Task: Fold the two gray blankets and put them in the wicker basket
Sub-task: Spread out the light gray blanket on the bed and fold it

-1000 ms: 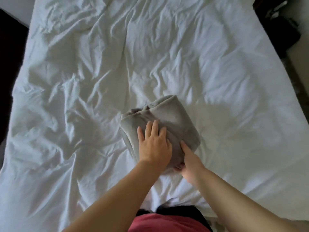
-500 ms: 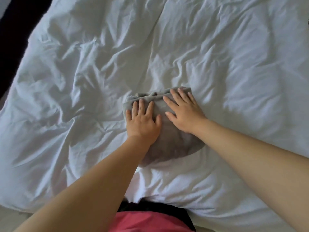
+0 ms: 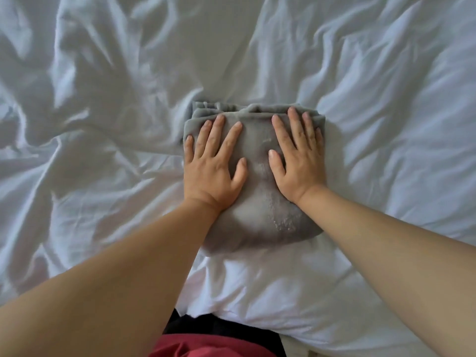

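Gray folded blanket [image 3: 257, 215], long axis away, left hand [image 3: 213, 171], right hand [image 3: 298, 161] pressing, grips released

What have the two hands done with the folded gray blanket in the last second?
The right hand left the near edge of the folded gray fleece blanket and now lies flat on its right side. The left hand stayed flat on its left side. The blanket stays folded on the rumpled white bedsheet.
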The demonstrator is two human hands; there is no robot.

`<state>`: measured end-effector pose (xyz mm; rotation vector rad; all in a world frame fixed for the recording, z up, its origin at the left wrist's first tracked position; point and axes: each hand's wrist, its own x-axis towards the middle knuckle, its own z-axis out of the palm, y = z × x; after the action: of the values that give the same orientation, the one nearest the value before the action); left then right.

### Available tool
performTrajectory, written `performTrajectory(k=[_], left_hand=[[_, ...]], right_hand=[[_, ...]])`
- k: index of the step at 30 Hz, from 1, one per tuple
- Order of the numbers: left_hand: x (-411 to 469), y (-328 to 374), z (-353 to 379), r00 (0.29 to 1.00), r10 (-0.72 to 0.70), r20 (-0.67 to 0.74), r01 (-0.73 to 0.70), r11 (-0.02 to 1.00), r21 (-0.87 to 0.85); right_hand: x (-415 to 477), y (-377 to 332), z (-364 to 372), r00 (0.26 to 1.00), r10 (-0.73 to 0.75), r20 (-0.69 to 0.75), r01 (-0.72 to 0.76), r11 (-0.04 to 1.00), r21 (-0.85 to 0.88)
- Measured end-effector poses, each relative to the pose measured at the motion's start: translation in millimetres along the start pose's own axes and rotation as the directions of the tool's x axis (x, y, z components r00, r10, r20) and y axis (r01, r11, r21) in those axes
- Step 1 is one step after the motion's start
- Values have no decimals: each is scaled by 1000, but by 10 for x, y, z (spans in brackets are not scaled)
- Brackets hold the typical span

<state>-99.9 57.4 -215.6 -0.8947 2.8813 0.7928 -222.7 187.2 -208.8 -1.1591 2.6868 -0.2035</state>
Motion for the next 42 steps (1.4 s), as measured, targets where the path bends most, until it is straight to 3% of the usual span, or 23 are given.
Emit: performTrajectory(k=[4,10,27,42], left_hand=[[73,-174,246,989,77,-129,-84,995,-55],[208,-336,632,949,164,-271,-165,986,20],[159,-375,706,957,168,-235,-171,985,7],[171,-439,832,916,183,-357,-168,983,71]], right_hand=[[20,32,268,988,-44,-149,37,998,-46],[163,185,657,973,-81,-215,81,997,-13],[151,225,786,953,-107,-282,100,994,-41],[155,245,832,918,-143,-369,153,988,-3]])
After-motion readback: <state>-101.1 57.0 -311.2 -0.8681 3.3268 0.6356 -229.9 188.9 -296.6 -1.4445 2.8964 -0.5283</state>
